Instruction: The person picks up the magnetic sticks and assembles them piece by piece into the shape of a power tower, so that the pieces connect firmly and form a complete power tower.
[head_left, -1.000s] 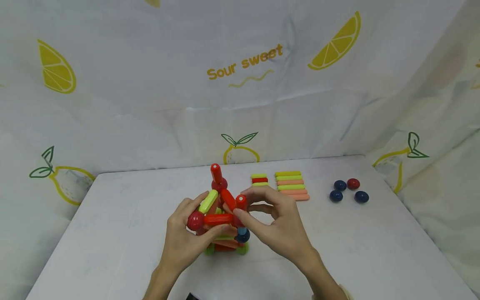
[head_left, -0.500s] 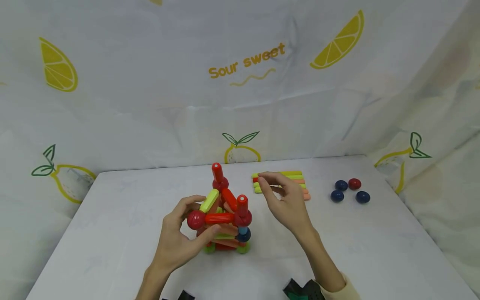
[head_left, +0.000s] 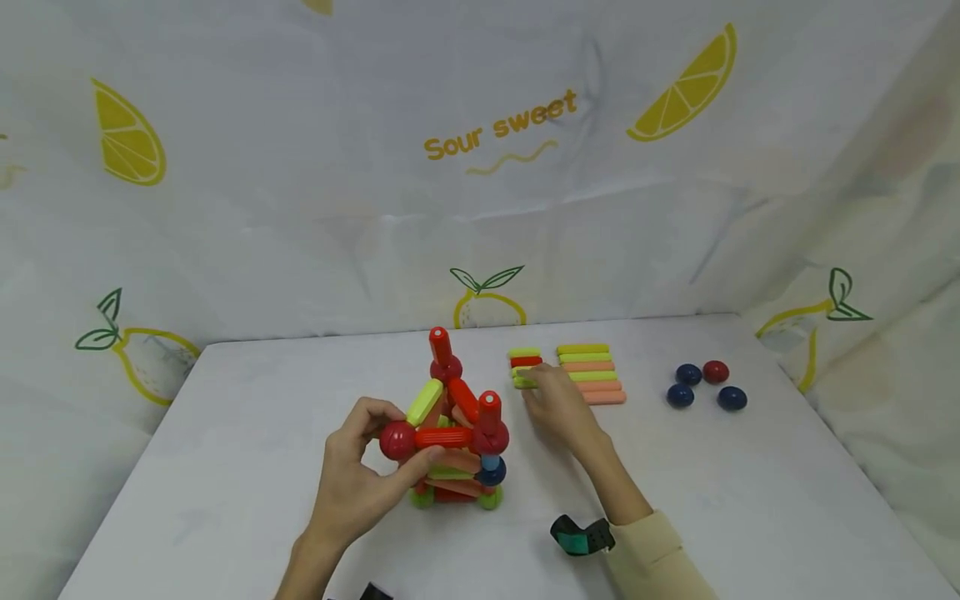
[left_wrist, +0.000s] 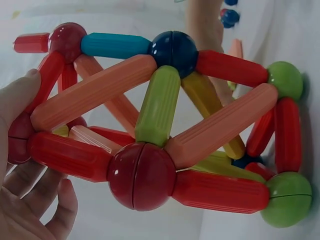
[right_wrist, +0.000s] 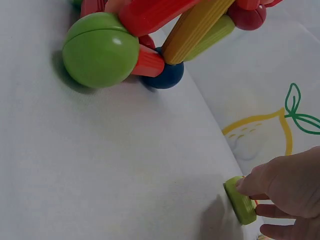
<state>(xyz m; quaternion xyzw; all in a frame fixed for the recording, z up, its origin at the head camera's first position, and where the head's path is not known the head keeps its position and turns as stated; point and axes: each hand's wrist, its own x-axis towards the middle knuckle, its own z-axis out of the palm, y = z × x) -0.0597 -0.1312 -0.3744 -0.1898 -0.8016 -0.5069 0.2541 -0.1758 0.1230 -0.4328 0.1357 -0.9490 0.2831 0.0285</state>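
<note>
A tower of magnetic rods and balls point(head_left: 444, 437) stands on the table, with green balls point(left_wrist: 290, 200) at its base. My left hand point(head_left: 348, 479) grips its upper left corner, around a red ball point(head_left: 397, 440) and the thumb on a red rod point(left_wrist: 47, 80). Two red rods point upward from the top, one at the right front corner point(head_left: 490, 410) and one at the back point(head_left: 440, 346). My right hand point(head_left: 561, 408) pinches a short yellow-green rod point(right_wrist: 240, 202) in the small row behind the tower; the thumb lies on it and the fingers partly cover that row.
Beside the right hand lies a row of longer yellow, green and peach rods point(head_left: 592, 377). Farther right are a red ball point(head_left: 716, 372) and several dark blue balls point(head_left: 680, 396). A printed white curtain point(head_left: 337, 208) hangs behind the table point(head_left: 247, 442).
My right hand has left the tower's right front corner and moved back and right to the short rods. My left hand has stayed on the tower.
</note>
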